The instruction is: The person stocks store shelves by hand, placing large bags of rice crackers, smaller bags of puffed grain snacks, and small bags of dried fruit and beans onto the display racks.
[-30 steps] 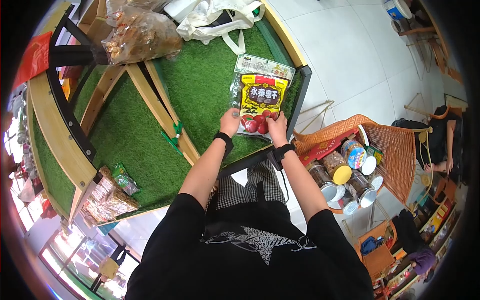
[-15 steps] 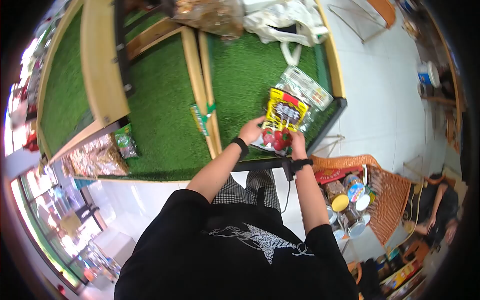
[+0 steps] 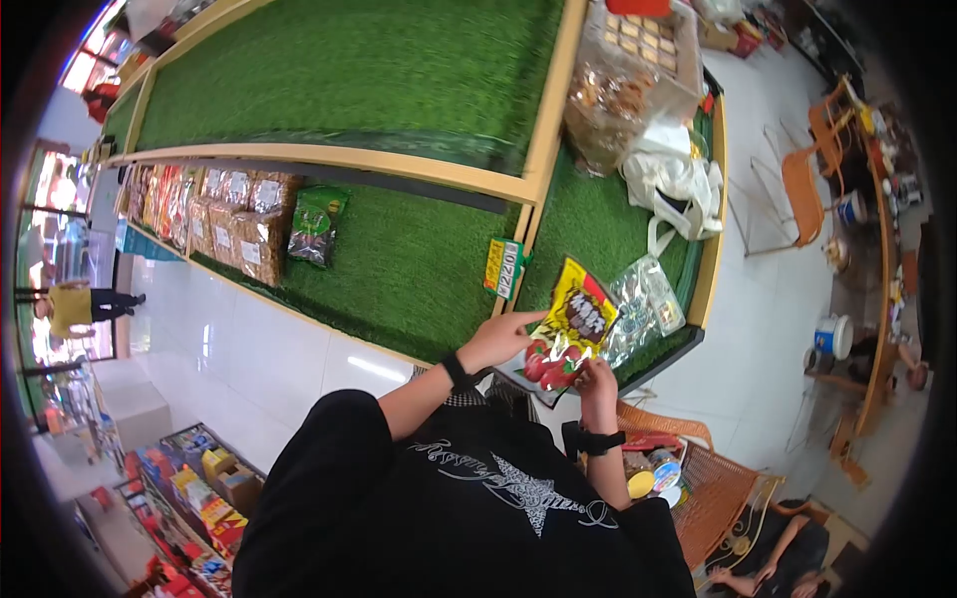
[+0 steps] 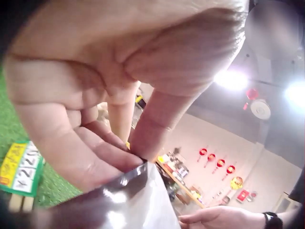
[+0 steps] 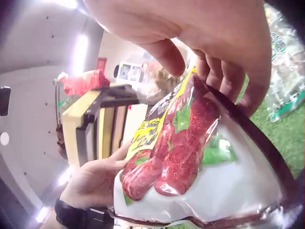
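A shiny snack bag, yellow and dark purple with red fruit printed on its lower part, is held at a tilt over the near edge of the turf counter. My left hand pinches its left edge between thumb and fingers, seen close up in the left wrist view. On the opposite edge, my right hand grips the bag, with the fingers behind it and the thumb on the printed side. Beyond it on the turf lies a clear plastic package with a pale printed header, partly overlapped by the snack bag.
A yellow-and-green price tag stands on the wooden divider. White cloth bag and bulging clear bag sit farther back. A green packet lies beside stacked bags. A wicker chair with jars stands at right.
The head view has swung left along the counter. Both hands have drawn the snack bag towards the body and tilted it, uncovering more of the clear package.
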Tool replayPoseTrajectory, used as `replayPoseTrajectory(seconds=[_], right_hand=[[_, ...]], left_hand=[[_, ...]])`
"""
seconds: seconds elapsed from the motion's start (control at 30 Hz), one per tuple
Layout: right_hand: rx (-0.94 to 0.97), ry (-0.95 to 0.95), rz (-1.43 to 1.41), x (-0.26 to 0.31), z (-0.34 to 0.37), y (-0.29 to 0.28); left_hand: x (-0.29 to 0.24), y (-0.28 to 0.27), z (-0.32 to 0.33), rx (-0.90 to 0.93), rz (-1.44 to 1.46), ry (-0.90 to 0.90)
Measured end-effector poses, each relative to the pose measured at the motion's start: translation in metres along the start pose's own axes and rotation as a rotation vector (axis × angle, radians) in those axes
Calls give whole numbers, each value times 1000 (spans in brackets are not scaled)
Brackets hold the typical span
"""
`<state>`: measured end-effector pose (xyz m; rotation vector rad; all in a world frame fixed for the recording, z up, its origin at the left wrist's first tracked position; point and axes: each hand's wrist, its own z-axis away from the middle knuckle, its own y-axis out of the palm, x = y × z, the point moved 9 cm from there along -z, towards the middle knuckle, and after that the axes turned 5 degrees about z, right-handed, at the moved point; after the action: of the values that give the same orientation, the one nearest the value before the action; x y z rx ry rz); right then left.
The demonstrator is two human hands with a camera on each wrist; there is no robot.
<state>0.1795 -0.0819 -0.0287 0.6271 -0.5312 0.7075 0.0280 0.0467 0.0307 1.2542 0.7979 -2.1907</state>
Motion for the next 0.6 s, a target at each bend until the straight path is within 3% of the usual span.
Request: replayPoseTrajectory(seconds=[0.13,0.17,0.23,0.37,0.5,0.6], right_hand=[[99,25,228,-2,3,67],[221,6,299,-2,4,90],[295,9,335,-9,2,124],[434,10,386,-17,3,205],[497,61,493,-54,-8,268],[470,109,523,-94,-24,300]], left_hand=[[23,-56,41,-103,136,24],[27,-68,51,-122,146,30],[35,-99,76,-192,332,-78],[47,-160,117,-294,463,-124],[100,-219,135,-402,559,-111],[142,-255,143,-355,604,-209]])
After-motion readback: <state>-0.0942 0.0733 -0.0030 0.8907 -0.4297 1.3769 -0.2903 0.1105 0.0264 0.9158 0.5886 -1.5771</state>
